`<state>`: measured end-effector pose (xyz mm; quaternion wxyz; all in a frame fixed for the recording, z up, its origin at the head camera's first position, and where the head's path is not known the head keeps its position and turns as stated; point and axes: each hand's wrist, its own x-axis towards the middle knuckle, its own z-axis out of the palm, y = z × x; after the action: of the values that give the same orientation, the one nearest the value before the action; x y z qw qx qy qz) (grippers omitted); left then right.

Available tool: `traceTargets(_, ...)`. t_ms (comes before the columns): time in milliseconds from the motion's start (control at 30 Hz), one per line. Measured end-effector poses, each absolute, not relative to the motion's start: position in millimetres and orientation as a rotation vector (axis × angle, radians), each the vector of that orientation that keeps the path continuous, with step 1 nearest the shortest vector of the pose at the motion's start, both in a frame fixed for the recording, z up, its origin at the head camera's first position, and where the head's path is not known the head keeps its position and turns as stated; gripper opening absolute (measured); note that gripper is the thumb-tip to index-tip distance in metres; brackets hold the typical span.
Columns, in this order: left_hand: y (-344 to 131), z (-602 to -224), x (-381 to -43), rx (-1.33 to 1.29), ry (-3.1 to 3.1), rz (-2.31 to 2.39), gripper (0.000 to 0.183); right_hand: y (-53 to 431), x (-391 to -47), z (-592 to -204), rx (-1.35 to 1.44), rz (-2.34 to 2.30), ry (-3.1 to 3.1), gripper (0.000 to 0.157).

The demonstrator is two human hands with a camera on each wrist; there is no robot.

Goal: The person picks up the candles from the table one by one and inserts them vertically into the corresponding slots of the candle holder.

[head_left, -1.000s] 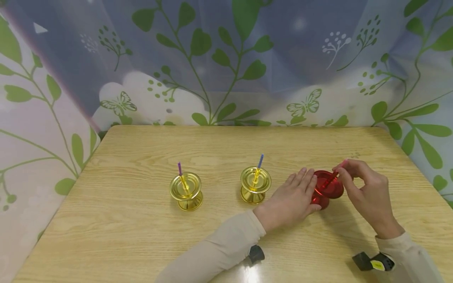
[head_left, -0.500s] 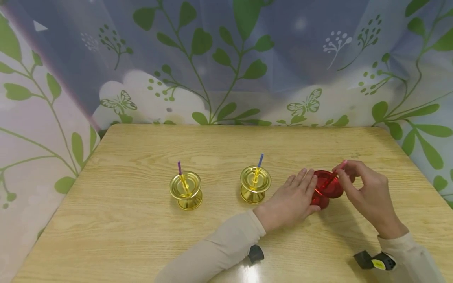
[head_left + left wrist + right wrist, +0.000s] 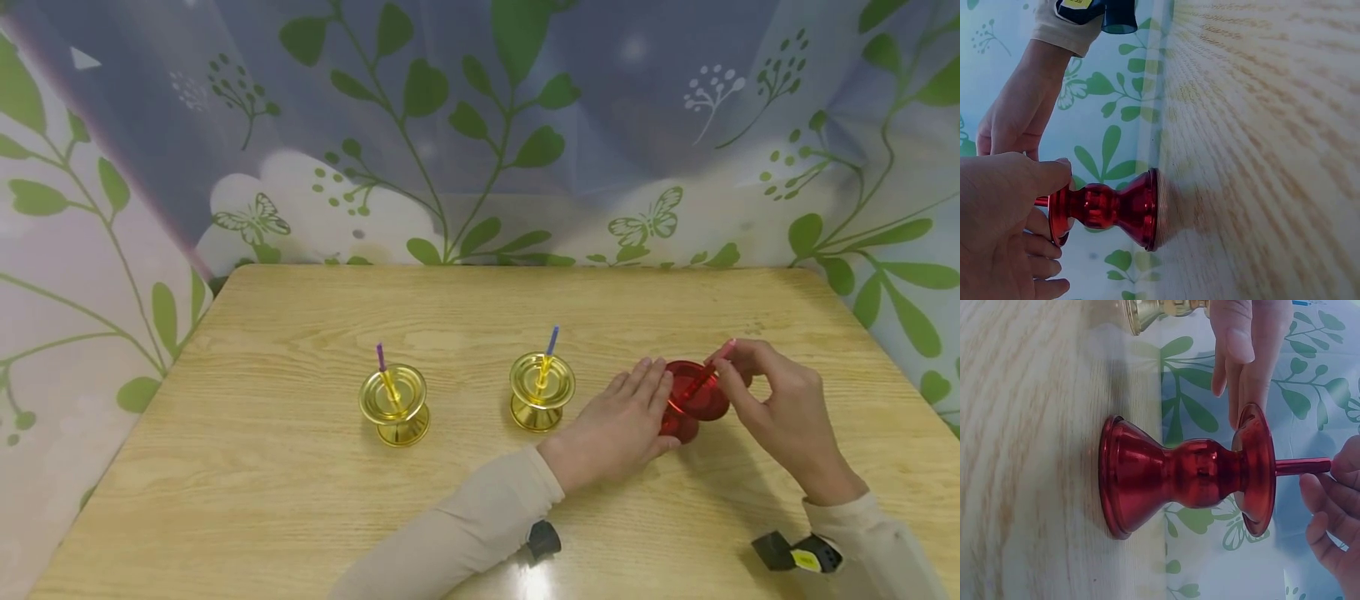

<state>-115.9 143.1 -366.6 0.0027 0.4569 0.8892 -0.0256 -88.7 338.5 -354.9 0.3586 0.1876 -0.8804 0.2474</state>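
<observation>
A red metallic candle holder stands upright on the table at the right, its waisted stem and flared base plain in the right wrist view. My left hand reaches it from the left, straight fingers against the rim of its dish. From the other side my right hand pinches a slim pink candle between thumb and fingers. The candle's lower end meets the top of the red socket tube; the fingers partly cover it.
Two gold candle holders stand to the left: one carries a blue candle, the other a purple candle. A leaf-patterned curtain hangs behind the wooden table.
</observation>
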Motion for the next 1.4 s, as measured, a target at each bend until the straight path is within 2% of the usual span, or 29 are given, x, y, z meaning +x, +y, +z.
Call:
traceTargets(1033, 146.2, -368.3, -112.6, 1.407, 2.804, -0.116, 0.071, 339.4, -88.1, -358.3, 0.510, 0.668, -2.268, 0.014)
traceTargets(1267, 145.9, -368.8, -112.1, 1.399, 2.799, -0.117, 0.071, 340.5, -90.1, -361.9, 0.513, 0.675, -2.239, 0.026)
traceTargets(1400, 146.8, -368.5, -113.2, 1.396, 2.805, -0.109, 0.071, 341.2, -91.0, -360.7, 0.515, 0.673, -2.234, 0.025)
